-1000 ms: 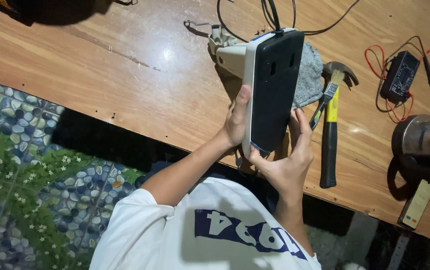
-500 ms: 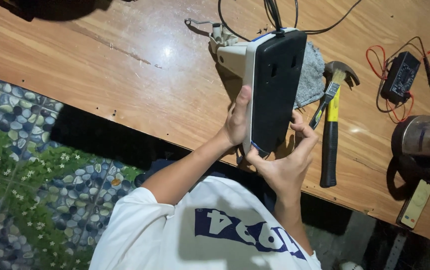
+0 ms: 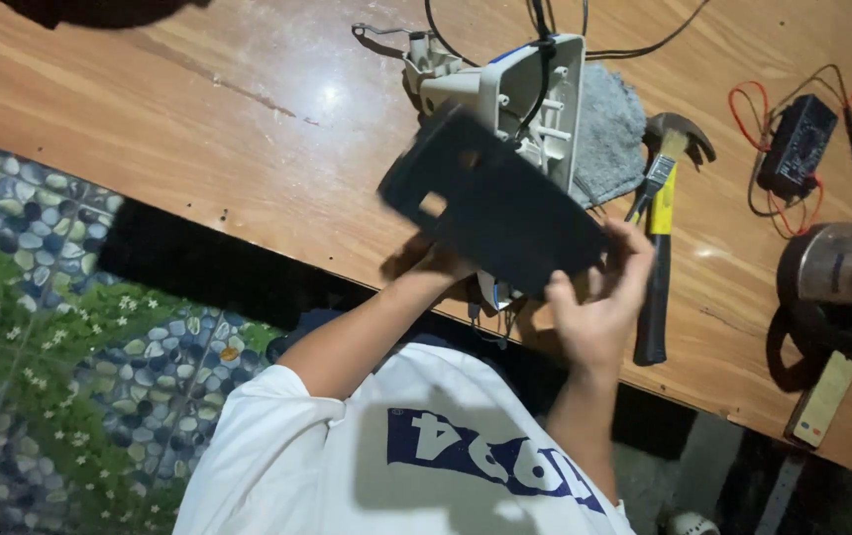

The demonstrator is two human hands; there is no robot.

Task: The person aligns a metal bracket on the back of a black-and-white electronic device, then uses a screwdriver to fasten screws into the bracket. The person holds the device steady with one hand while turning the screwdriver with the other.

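The black cover (image 3: 490, 213) is pinched at its lower end by the right hand (image 3: 594, 307); the left hand (image 3: 446, 263) is hidden beneath, its grip unclear. Above the pinch, the wires in the grey case (image 3: 535, 109) could get tugged.

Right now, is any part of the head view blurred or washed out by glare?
In the head view, the black cover in the hands is smeared by motion blur; a small glare spot sits on the wooden table; the hammer and grey cloth stay fairly sharp; a dark shadow falls along the near edge of the table.
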